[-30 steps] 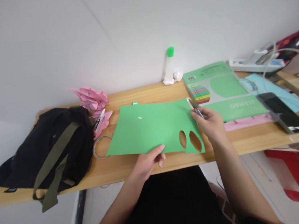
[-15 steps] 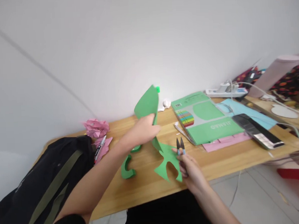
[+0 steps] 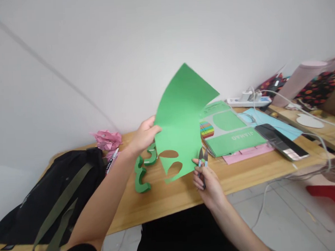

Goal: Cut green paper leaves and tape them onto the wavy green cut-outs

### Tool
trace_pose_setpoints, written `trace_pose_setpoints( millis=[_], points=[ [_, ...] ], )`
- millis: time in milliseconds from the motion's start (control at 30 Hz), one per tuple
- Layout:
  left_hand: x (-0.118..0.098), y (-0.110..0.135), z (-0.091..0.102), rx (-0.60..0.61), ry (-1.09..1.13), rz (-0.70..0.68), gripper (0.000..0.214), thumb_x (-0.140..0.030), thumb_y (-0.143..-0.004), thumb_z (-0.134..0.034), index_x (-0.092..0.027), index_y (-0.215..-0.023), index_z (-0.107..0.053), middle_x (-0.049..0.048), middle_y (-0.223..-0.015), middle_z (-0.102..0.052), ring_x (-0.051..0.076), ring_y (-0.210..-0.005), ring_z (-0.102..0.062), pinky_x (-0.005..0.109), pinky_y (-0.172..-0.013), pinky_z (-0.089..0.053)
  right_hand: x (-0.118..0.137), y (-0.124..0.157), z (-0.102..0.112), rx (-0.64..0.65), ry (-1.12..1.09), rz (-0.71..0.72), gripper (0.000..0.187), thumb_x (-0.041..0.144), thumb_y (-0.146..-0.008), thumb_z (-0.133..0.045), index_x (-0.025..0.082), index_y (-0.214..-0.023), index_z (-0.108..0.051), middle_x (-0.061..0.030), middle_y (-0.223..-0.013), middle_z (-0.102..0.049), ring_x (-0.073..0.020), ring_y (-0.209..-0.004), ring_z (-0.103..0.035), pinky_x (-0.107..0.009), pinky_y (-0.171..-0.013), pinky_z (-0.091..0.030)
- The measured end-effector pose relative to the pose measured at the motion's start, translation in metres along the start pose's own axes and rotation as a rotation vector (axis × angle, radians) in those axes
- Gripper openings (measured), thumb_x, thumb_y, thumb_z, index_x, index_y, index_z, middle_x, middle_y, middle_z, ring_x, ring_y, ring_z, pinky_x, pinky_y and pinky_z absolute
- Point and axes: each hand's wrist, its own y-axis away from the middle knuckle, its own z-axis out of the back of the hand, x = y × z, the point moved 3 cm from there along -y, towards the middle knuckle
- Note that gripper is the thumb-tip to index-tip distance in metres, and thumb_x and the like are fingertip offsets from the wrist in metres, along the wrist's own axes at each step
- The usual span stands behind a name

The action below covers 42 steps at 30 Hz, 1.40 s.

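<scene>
My left hand [image 3: 147,136] pinches the left edge of a green paper sheet [image 3: 180,113], which stands raised and slightly curved above the table. Two rounded holes are cut through the sheet's lower left part. In my right hand [image 3: 208,179] is a small pair of thread snips [image 3: 203,163], blades pointing up and parted, beside the sheet's lower right corner. Just below my left hand lie green curved pieces, one a wavy shape [image 3: 141,177], the other a hook-like shape [image 3: 150,155] partly hidden by the sheet.
Crumpled pink paper [image 3: 108,140], a marker [image 3: 112,160] and a black bag [image 3: 55,191] lie at the left of the wooden table [image 3: 166,204]. To the right are a green paper pack [image 3: 235,135], a phone [image 3: 282,142], blue paper [image 3: 291,132] and a power strip [image 3: 249,101] with white cables.
My left hand has moved left and turned the green sheet, so its broad face now shows where it was seen nearly edge-on. The right hand keeps the snips near the same spot.
</scene>
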Motion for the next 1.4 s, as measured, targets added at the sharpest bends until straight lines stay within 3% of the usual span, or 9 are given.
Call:
trace_pose_setpoints(
  millis=[100, 200, 333, 500, 600, 700, 933, 1100, 1400],
  points=[
    [0.029, 0.043, 0.038, -0.194, 0.191, 0.177, 0.014, -0.015, -0.054, -0.059, -0.017, -0.066, -0.051, -0.0093, -0.042, -0.045, 0.006, -0.032, -0.038, 0.017, -0.032, -0.024, 0.004, -0.003, -0.01, 0.082, 0.2, 0.082, 0.034, 0.029, -0.056, -0.065, 0.017, -0.087, -0.058, 0.0116, -0.044, -0.039, -0.0022, -0.033, -0.023, -0.017, -0.035, -0.013],
    [0.064, 0.09, 0.05, -0.184, 0.322, 0.305, 0.015, -0.021, -0.055, -0.06, -0.017, -0.068, -0.053, -0.0056, -0.045, -0.055, 0.01, -0.033, -0.046, 0.02, -0.03, -0.03, 0.01, -0.017, -0.019, 0.18, 0.425, 0.156, 0.026, 0.028, -0.057, -0.058, 0.017, -0.081, -0.059, 0.0119, -0.043, -0.033, -0.0034, -0.033, -0.023, -0.018, -0.035, -0.015],
    [0.105, 0.134, 0.029, -0.1, 0.378, 0.457, 0.015, -0.023, -0.056, -0.065, -0.014, -0.066, -0.059, 0.0036, -0.051, -0.065, 0.017, -0.039, -0.057, 0.028, -0.039, -0.043, 0.019, -0.048, -0.025, 0.167, 0.554, 0.236, 0.02, 0.024, -0.055, -0.061, 0.018, -0.074, -0.061, 0.0103, -0.045, -0.035, -0.0046, -0.038, -0.028, -0.019, -0.038, -0.018],
    [0.128, 0.151, -0.009, -0.083, 0.45, 0.517, 0.023, -0.033, -0.065, -0.065, -0.012, -0.057, -0.063, 0.0097, -0.059, -0.07, 0.018, -0.056, -0.062, 0.032, -0.061, -0.049, 0.039, -0.062, -0.021, 0.055, 0.672, 0.404, 0.019, 0.029, -0.063, -0.068, 0.019, -0.078, -0.064, 0.008, -0.053, -0.038, -0.0057, -0.046, -0.03, -0.02, -0.042, -0.022],
    [0.131, 0.15, -0.018, -0.106, 0.48, 0.51, 0.024, -0.034, -0.07, -0.064, -0.013, -0.059, -0.065, 0.0097, -0.065, -0.072, 0.017, -0.06, -0.061, 0.033, -0.067, -0.049, 0.053, -0.044, -0.017, 0.01, 0.664, 0.561, 0.03, 0.048, -0.075, -0.064, 0.018, -0.079, -0.065, 0.0067, -0.054, -0.036, -0.0053, -0.044, -0.025, -0.021, -0.04, -0.017],
    [0.127, 0.146, -0.016, -0.143, 0.524, 0.477, 0.021, -0.031, -0.071, -0.065, -0.013, -0.06, -0.066, 0.0082, -0.063, -0.071, 0.018, -0.06, -0.061, 0.032, -0.063, -0.048, 0.056, -0.023, -0.01, 0.079, 0.571, 0.46, 0.046, 0.06, -0.083, -0.051, 0.017, -0.084, -0.065, 0.0049, -0.056, -0.038, -0.0048, -0.041, -0.023, -0.022, -0.038, -0.012],
    [0.104, 0.137, 0.018, -0.279, 0.703, 0.317, 0.018, -0.021, -0.075, -0.059, -0.014, -0.06, -0.066, 0.0031, -0.051, -0.062, 0.012, -0.048, -0.054, 0.026, -0.052, -0.044, 0.042, -0.019, 0.002, 0.08, 0.779, 0.473, 0.039, 0.057, -0.085, -0.051, 0.02, -0.085, -0.059, 0.0055, -0.057, -0.039, -0.0071, -0.042, -0.031, -0.022, -0.04, -0.024],
    [0.085, 0.135, 0.042, -0.406, 0.816, 0.173, 0.017, -0.014, -0.076, -0.055, -0.018, -0.065, -0.067, -0.0001, -0.06, -0.063, 0.006, -0.044, -0.045, 0.02, -0.044, -0.038, 0.007, -0.053, -0.035, 0.405, 1.56, 0.414, 0.02, 0.034, -0.08, -0.061, 0.017, -0.091, -0.067, -0.0037, -0.077, -0.068, -0.0152, -0.067, -0.06, -0.025, -0.062, -0.044],
    [0.073, 0.131, 0.053, -0.469, 0.779, 0.166, 0.017, -0.017, -0.079, -0.055, -0.02, -0.065, -0.065, -0.0007, -0.067, -0.064, 0.007, -0.045, -0.04, 0.021, -0.043, -0.036, -0.036, -0.097, -0.096, 0.487, 1.828, 0.379, 0.025, 0.034, -0.08, -0.061, 0.022, -0.1, -0.07, -0.0082, -0.101, -0.073, -0.0244, -0.092, -0.065, -0.028, -0.07, -0.043]
  ],
)
